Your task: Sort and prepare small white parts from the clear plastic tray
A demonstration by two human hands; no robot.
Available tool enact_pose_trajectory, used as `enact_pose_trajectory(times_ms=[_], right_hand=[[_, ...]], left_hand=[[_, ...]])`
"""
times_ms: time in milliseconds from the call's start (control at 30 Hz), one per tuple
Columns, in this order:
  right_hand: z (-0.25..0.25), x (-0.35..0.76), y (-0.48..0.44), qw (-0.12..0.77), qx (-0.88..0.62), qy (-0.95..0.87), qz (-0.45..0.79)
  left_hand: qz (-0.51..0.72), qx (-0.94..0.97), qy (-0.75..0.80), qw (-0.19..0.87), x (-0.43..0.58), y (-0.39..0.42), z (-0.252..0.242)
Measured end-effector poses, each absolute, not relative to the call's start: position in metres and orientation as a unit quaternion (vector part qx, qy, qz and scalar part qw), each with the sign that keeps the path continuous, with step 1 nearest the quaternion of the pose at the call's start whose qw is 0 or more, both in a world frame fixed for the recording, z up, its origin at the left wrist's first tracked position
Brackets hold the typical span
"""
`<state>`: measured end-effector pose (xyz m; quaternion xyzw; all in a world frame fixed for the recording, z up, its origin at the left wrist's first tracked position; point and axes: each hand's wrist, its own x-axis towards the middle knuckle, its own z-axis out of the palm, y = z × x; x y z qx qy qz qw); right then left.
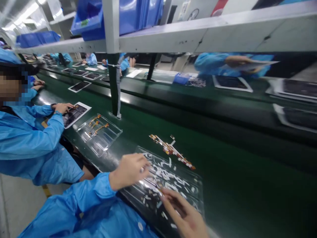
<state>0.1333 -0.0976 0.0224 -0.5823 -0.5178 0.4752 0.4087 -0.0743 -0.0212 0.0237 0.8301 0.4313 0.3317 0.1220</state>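
My left hand (130, 170) is closed, its fingers around thin metal tweezers (153, 184) that slant down to the right. Opposite it, my right hand (184, 211) pinches a tiny part at the tweezers' tip, too blurred to name. Both hands are over a clear plastic tray (200, 188) strewn with small white and silvery strips. Just beyond the tray, a row of orange and white flex cables (170, 149) lies on the green bench.
To the left, another clear tray (116, 134) holds several orange flex cables (96, 125). A co-worker in blue (32, 132) handles a white-framed tablet panel (76, 114). A post (115, 86) and shelf (210, 31) with blue bins (141, 16) stand beyond. More panels (232, 83) lie across the bench.
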Motion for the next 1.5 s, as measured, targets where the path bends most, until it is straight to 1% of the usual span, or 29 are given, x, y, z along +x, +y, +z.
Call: enact_pose_trajectory(times_ms=[100,167,200,267,400,600,800,867,967,1000,1167,1500], right_hand=[[0.027,0.13,-0.098,0.388,-0.596,-0.522,0.471],[0.031,0.128,-0.098,0.385,-0.599,-0.52,0.472],[0.033,0.127,-0.098,0.385,-0.601,-0.517,0.473],[0.037,0.126,-0.098,0.389,-0.604,-0.509,0.474],[0.04,0.129,-0.098,0.39,-0.593,-0.522,0.473],[0.036,0.131,-0.098,0.323,-0.575,-0.578,0.48],[0.029,0.128,-0.098,0.32,-0.561,-0.575,0.502],[0.029,0.129,-0.096,0.321,-0.566,-0.569,0.503],[0.03,0.13,-0.094,0.333,-0.576,-0.556,0.498],[0.03,0.131,-0.094,0.338,-0.577,-0.555,0.495],[0.028,0.133,-0.095,0.35,-0.567,-0.574,0.476],[0.04,0.132,-0.104,0.346,-0.561,-0.604,0.448]], left_hand=[[0.334,0.758,0.437,0.35,-0.073,-0.021,0.028],[0.313,0.717,0.409,0.47,-0.069,-0.023,0.028],[0.303,0.706,0.397,0.502,-0.067,-0.024,0.028],[0.289,0.704,0.383,0.524,-0.063,-0.026,0.028],[0.296,0.723,0.385,0.491,-0.06,-0.026,0.028],[0.32,0.719,0.396,0.474,-0.068,-0.025,0.038],[0.351,0.71,0.418,0.445,-0.076,-0.017,0.036],[0.366,0.718,0.442,0.394,-0.078,-0.017,0.034],[0.388,0.744,0.474,0.266,-0.078,-0.024,0.034],[0.384,0.758,0.467,0.244,-0.078,-0.028,0.035],[0.324,0.818,0.385,0.279,-0.073,-0.046,0.038],[0.28,0.849,0.346,0.284,-0.065,-0.047,0.032]])
